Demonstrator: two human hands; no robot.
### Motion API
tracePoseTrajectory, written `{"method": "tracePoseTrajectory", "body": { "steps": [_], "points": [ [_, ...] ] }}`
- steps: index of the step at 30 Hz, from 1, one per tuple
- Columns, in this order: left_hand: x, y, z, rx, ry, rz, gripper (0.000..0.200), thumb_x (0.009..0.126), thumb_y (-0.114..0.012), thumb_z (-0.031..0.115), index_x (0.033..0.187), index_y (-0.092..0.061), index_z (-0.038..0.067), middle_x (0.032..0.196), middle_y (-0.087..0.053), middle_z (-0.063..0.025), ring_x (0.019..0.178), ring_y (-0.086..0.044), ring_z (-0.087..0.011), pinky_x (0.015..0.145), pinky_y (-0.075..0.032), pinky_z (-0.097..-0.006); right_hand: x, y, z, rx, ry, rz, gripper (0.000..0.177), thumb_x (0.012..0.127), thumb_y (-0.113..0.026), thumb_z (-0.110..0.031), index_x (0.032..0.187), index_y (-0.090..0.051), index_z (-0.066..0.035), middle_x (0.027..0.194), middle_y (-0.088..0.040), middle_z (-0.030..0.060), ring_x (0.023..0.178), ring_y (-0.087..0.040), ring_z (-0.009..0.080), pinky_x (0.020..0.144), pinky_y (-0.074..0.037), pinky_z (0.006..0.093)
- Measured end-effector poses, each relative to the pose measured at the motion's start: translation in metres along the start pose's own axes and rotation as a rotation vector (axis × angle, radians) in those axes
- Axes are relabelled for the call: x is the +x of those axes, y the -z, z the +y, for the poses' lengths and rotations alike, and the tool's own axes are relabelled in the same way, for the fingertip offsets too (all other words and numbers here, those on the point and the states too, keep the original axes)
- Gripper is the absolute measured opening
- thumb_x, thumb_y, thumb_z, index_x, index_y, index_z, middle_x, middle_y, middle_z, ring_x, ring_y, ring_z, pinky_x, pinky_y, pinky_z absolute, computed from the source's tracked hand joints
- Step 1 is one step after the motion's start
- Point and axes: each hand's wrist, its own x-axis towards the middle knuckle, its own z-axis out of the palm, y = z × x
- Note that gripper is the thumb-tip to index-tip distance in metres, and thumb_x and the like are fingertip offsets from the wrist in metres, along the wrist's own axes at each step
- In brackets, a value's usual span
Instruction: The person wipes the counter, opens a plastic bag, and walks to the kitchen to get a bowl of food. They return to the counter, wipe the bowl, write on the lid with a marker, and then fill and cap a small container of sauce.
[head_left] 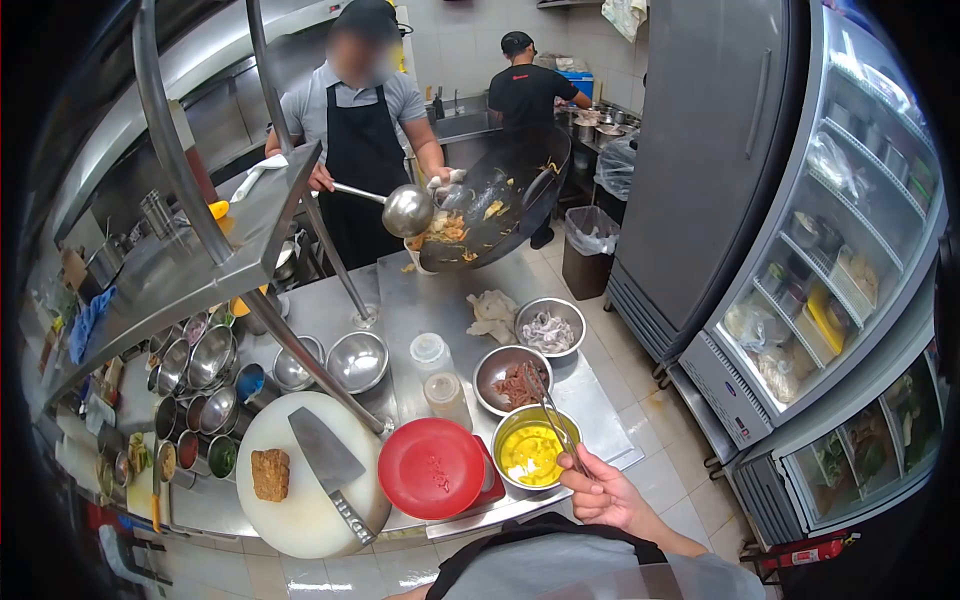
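Observation:
My right hand is closed around the handle end of metal tongs. The tongs reach over a bowl of yellow egg-like liquid, and their far end is at a bowl of reddish meat strips. Whether the tips pinch anything is too small to tell. Left of the yellow bowl, a red plate with a few small reddish bits rests on a red-sided base. Beyond the meat stands a steel bowl of pale strips. My left hand is out of sight.
A cleaver and a brown block lie on the round white cutting board. Across the counter, a co-worker tilts a wok and holds a ladle. Another person works behind. Refrigerators stand right.

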Motion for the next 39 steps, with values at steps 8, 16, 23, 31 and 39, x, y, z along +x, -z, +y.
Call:
{"method": "tracePoseTrajectory", "body": {
  "steps": [8,16,23,31,39],
  "points": [
    [0.002,0.005,-0.003,-0.014,0.025,-0.012,0.028,0.091,-0.043,0.027,0.094,-0.059,0.004,0.082,-0.063,-0.0051,0.068,-0.06,-0.0184,0.057,-0.046,-0.0321,0.005,0.002,-0.006,-0.028,-0.102,0.01,0.044,0.096,-0.029,-0.039,0.11,-0.047,-0.002,0.059,-0.039,0.0012,0.034,-0.028,0.004,0.036,-0.024,0.0184],
    [-0.037,0.017,-0.032,0.118,0.081,-0.366,0.029,0.091,-0.042,0.027,0.095,-0.059,0.004,0.082,-0.062,-0.0044,0.067,-0.06,-0.0165,0.057,-0.045,-0.0308,0.032,0.008,-0.007,-1.292,0.307,0.258,0.034,0.094,-0.042,-0.025,0.111,-0.052,0.003,0.081,-0.06,0.0077,0.061,-0.054,0.013,0.057,-0.043,0.0231],
    [-0.113,0.118,0.145,-0.268,-0.293,0.26,0.018,0.086,-0.059,0.021,0.086,-0.063,0.004,0.067,-0.062,-0.0032,0.058,-0.055,-0.0057,0.054,-0.043,-0.0214,0.037,-0.033,-0.01,-1.943,0.771,0.282,0.032,0.082,-0.06,-0.01,0.111,-0.052,0.001,0.084,-0.06,0.0084,0.071,-0.06,0.0153,0.062,-0.046,0.0247],
    [-0.045,0.049,0.213,-1.064,-0.799,0.124,0.039,0.081,-0.063,0.018,0.114,-0.048,0.002,0.112,-0.056,-0.0162,0.105,-0.052,-0.0191,0.088,-0.041,-0.0339,0.04,0.017,0.013,-1.463,-0.18,-0.143,0.037,0.091,-0.048,-0.018,0.125,-0.04,-0.005,0.084,-0.048,0.0007,0.069,-0.046,0.0064,0.059,-0.039,0.0214],
    [-0.028,0.035,0.23,-1.042,-0.757,0.046,0.019,0.087,-0.054,0.015,0.075,-0.053,0.001,0.108,-0.057,-0.0213,0.1,-0.054,-0.0212,0.086,-0.042,-0.0332,0.013,0.019,-0.001,-1.281,-0.25,-0.051,0.034,0.094,-0.045,-0.018,0.124,-0.038,-0.004,0.086,-0.043,-0.001,0.075,-0.044,0.007,0.067,-0.039,0.0221]
  ]
}}
